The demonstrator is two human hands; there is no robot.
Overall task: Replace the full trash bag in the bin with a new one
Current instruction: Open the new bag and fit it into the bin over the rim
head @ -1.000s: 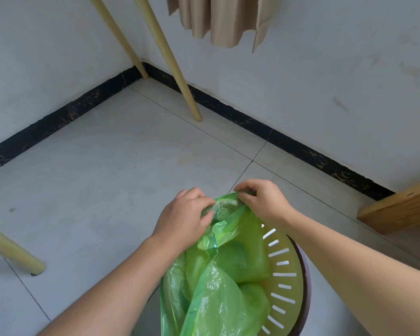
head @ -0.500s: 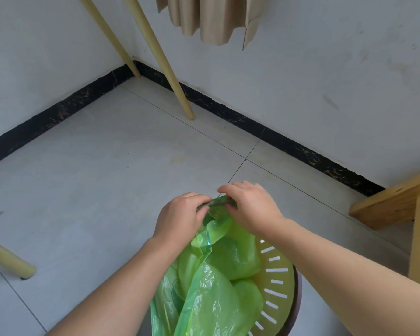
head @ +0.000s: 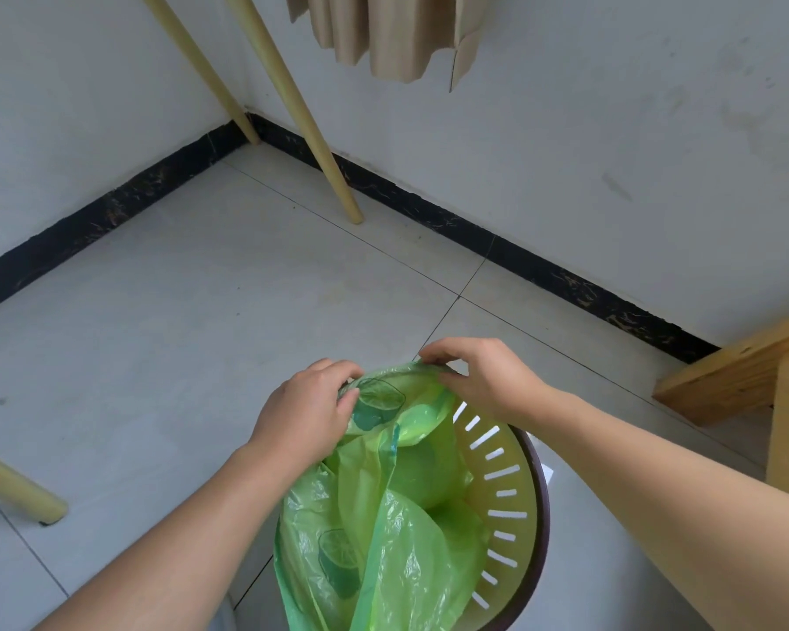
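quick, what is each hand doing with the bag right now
Left hand: fingers curled on the far edge of the green trash bag, gripping it.
Right hand: pinching the same bag edge at the bin rim.

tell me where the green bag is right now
In the head view the green bag sits bottom centre, draped in the slotted bin, its top edge pinched between the left hand and right hand.
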